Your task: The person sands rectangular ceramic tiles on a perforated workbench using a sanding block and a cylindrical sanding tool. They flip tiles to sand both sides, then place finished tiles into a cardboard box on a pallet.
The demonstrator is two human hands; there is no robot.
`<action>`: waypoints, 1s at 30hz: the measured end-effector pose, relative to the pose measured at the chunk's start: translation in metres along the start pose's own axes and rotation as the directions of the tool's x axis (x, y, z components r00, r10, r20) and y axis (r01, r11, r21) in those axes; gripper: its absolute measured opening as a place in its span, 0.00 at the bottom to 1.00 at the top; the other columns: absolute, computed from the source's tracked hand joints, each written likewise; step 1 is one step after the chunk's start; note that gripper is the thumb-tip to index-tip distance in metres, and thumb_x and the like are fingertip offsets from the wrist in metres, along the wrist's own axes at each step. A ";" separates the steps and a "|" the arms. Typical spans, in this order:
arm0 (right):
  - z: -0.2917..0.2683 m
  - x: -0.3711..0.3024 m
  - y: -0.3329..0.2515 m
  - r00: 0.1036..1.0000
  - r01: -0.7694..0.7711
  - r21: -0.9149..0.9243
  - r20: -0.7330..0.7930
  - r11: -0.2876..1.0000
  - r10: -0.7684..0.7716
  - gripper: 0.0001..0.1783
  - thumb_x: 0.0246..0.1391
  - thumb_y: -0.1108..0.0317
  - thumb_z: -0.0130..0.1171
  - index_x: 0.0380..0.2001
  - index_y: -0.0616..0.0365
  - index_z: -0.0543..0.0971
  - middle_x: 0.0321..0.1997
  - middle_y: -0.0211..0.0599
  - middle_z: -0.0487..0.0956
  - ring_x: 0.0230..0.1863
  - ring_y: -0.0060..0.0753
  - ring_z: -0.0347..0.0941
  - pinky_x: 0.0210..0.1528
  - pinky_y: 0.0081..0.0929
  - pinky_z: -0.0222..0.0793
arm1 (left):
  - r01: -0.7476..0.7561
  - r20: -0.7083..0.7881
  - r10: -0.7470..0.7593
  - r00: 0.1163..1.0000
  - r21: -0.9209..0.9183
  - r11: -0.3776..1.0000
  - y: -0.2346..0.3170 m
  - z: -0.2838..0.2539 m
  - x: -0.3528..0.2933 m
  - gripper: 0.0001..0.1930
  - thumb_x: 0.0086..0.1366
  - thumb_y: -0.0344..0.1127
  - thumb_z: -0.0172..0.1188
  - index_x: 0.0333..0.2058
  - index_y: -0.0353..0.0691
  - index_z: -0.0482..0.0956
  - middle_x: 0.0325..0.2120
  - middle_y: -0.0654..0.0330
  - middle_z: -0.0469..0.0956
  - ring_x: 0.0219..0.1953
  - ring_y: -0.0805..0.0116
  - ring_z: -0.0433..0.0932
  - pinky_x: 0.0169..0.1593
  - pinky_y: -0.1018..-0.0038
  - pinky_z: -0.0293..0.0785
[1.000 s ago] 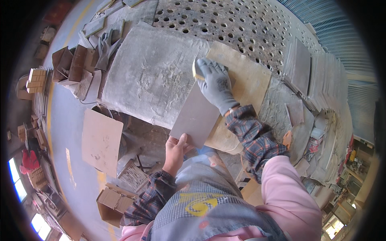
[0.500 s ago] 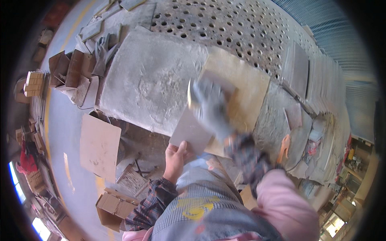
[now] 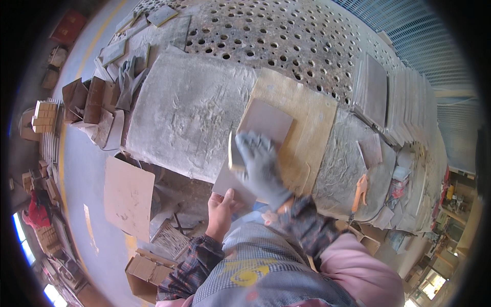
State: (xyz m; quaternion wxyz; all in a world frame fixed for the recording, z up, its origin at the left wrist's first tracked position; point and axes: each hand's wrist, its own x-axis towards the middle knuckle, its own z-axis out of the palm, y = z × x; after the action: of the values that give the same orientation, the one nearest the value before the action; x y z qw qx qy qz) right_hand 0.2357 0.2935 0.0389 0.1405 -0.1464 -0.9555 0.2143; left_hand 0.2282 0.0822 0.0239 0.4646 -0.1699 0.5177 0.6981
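A flat grey-brown rectangular panel (image 3: 267, 122) lies at a slant, partly on a tan mat (image 3: 313, 120), with its near end out past the mat. My left hand (image 3: 220, 211), bare, pinches the panel's near end between thumb and fingers. On my right hand (image 3: 260, 165) is a grey work glove. It is closed over a dark block with a pale yellow edge (image 3: 233, 152), which looks like a sanding block, at the panel's left long edge. My right palm and fingers hide the panel's middle and most of the block.
Left of the mat spreads a dusty grey cloth (image 3: 189, 112). Beyond is a metal tabletop full of round holes (image 3: 266, 36). Stacked panels (image 3: 371, 92) stand at the right, near an orange-handled tool (image 3: 360, 189). Grey gloves (image 3: 128, 82) and scrap pieces lie far left; a cardboard box (image 3: 146, 273) sits below.
My right hand has slid toward me along the panel's edge with the block, uncovering the panel's far end. My left hand keeps its hold on the near end.
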 end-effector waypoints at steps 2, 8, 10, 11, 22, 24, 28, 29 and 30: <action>0.000 0.026 0.021 0.996 -0.079 -0.143 -0.062 0.987 0.071 0.44 0.57 0.49 0.68 0.69 0.66 0.70 0.67 0.54 0.77 0.70 0.53 0.71 0.78 0.51 0.55 | 0.036 -0.018 -0.036 0.999 0.020 0.999 0.000 0.000 0.001 0.11 0.78 0.33 0.58 0.54 0.40 0.76 0.41 0.65 0.81 0.37 0.77 0.82 0.45 0.71 0.86; -0.012 -0.022 -0.007 0.999 0.035 0.042 -0.002 0.999 -0.035 0.37 0.57 0.50 0.66 0.64 0.63 0.75 0.66 0.54 0.78 0.66 0.55 0.73 0.75 0.56 0.57 | 0.031 -0.004 -0.031 1.000 0.049 0.998 -0.002 -0.003 0.008 0.08 0.78 0.34 0.58 0.51 0.40 0.77 0.37 0.68 0.79 0.30 0.80 0.76 0.44 0.69 0.86; -0.027 -0.011 0.015 0.996 -0.077 -0.003 -0.052 0.997 0.077 0.39 0.56 0.49 0.67 0.66 0.63 0.75 0.68 0.54 0.76 0.70 0.55 0.71 0.78 0.55 0.53 | 0.067 -0.040 -0.064 0.997 0.092 0.994 -0.003 -0.004 0.009 0.09 0.78 0.35 0.58 0.51 0.39 0.77 0.36 0.68 0.78 0.30 0.81 0.75 0.44 0.69 0.86; -0.032 0.005 0.033 0.988 -0.134 -0.019 -0.084 0.991 0.132 0.40 0.56 0.49 0.67 0.66 0.63 0.74 0.70 0.55 0.75 0.72 0.55 0.70 0.79 0.54 0.52 | 0.030 0.010 -0.031 0.999 0.069 0.997 -0.003 -0.005 0.009 0.09 0.78 0.34 0.58 0.51 0.39 0.77 0.36 0.68 0.78 0.30 0.81 0.75 0.44 0.69 0.86; -0.034 -0.014 0.045 0.968 -0.180 -0.153 -0.205 0.972 0.147 0.40 0.51 0.54 0.74 0.65 0.58 0.76 0.66 0.46 0.79 0.68 0.49 0.73 0.76 0.54 0.57 | 0.047 0.004 -0.048 0.999 0.096 0.994 0.001 -0.005 0.004 0.10 0.79 0.33 0.56 0.55 0.38 0.75 0.45 0.61 0.82 0.41 0.71 0.84 0.49 0.65 0.86; -0.041 -0.045 0.007 0.987 -0.113 -0.094 -0.123 0.989 0.101 0.39 0.52 0.54 0.73 0.65 0.58 0.76 0.65 0.46 0.79 0.68 0.50 0.73 0.76 0.55 0.56 | 0.048 0.011 -0.049 0.999 0.090 0.995 0.002 -0.004 0.005 0.11 0.79 0.33 0.56 0.55 0.38 0.75 0.45 0.60 0.83 0.41 0.70 0.84 0.49 0.64 0.86; -0.044 -0.052 0.011 0.995 -0.096 0.108 -0.001 0.989 0.097 0.39 0.52 0.54 0.72 0.66 0.58 0.75 0.66 0.47 0.79 0.69 0.52 0.72 0.77 0.57 0.54 | 0.052 -0.002 -0.052 0.999 0.053 0.997 0.004 -0.003 0.005 0.11 0.79 0.32 0.55 0.56 0.39 0.73 0.44 0.59 0.82 0.37 0.71 0.83 0.48 0.66 0.87; -0.043 -0.034 0.031 0.983 -0.164 0.122 -0.061 0.979 0.172 0.39 0.52 0.55 0.72 0.66 0.58 0.75 0.66 0.47 0.79 0.69 0.53 0.72 0.77 0.57 0.54 | 0.017 0.055 -0.019 0.998 0.040 0.999 0.004 -0.003 0.005 0.11 0.79 0.32 0.55 0.56 0.39 0.73 0.44 0.59 0.81 0.35 0.72 0.82 0.47 0.67 0.87; -0.040 -0.018 0.050 0.971 -0.173 0.006 -0.166 0.985 0.172 0.39 0.51 0.58 0.72 0.66 0.58 0.75 0.67 0.48 0.78 0.70 0.54 0.71 0.78 0.57 0.53 | 0.022 0.022 -0.024 0.999 0.058 0.998 0.003 -0.003 0.006 0.12 0.79 0.34 0.56 0.55 0.37 0.74 0.46 0.58 0.83 0.44 0.65 0.85 0.50 0.63 0.86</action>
State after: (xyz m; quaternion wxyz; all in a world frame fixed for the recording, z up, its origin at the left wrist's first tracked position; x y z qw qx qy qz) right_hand 0.2767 0.3459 0.0477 0.1997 -0.2469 -0.9250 0.2088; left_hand 0.2217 0.0823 0.0207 0.4831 -0.1545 0.5304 0.6793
